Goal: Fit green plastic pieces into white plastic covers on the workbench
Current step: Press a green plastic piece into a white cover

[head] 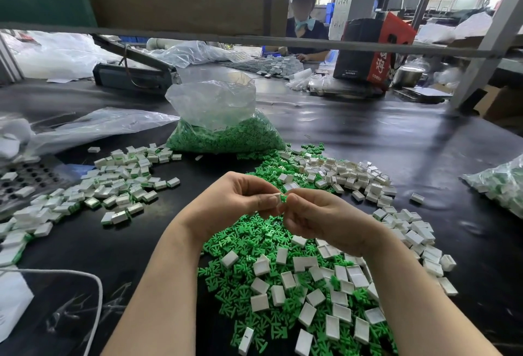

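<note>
**Green piece and white cover pinched between both hands**

Head view: a small green piece [283, 199] and a white cover [276, 195] are held together above the dark worktop [353, 132]. The fingers of the left hand [240, 200] and of the right hand [317, 217] are curled and clamped on the pair from either side. A mixed heap of loose parts [283, 285] lies beneath the hands. Assembled units [113, 186] are spread to the left. A clear bag of green pieces [223, 129] stands behind.
</note>
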`<state>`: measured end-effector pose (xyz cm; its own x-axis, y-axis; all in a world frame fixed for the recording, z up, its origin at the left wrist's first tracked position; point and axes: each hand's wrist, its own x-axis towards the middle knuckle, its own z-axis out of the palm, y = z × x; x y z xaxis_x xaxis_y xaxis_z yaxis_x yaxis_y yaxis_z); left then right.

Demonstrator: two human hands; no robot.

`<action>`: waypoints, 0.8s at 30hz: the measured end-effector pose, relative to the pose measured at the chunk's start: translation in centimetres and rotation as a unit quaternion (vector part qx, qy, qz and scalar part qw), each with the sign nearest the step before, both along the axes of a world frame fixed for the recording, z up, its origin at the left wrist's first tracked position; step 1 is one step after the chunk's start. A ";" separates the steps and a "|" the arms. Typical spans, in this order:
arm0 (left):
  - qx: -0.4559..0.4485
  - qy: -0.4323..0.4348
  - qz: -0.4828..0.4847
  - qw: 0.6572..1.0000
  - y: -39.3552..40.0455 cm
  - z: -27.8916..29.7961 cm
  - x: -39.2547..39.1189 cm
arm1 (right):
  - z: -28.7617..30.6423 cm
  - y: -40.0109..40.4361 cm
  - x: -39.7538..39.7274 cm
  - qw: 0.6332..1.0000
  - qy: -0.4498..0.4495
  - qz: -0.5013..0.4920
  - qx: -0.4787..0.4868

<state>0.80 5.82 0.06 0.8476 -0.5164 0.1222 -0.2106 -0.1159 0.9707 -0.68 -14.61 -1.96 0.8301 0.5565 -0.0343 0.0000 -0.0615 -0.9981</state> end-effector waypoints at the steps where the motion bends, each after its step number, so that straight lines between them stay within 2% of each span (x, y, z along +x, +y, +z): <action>1: -0.005 0.000 0.002 1.000 0.0 0.0 0.0 | -0.2 0.1 0.1 0.999 0.018 0.002 0.032; 5: -0.018 -0.017 0.019 1.000 -0.3 -0.1 0.1 | -0.6 0.5 0.2 0.986 0.074 0.028 0.147; 12: -0.015 -0.036 0.008 0.999 -0.7 0.1 0.0 | -0.7 1.3 0.3 0.965 0.119 0.042 0.231; 17: 0.004 -0.060 -0.001 0.998 -0.9 0.0 0.0 | -0.7 1.7 0.2 0.955 0.134 0.022 0.265; 24: -0.038 -0.049 -0.015 0.998 -1.2 -0.2 0.0 | -0.7 1.6 0.2 0.954 0.124 0.001 0.273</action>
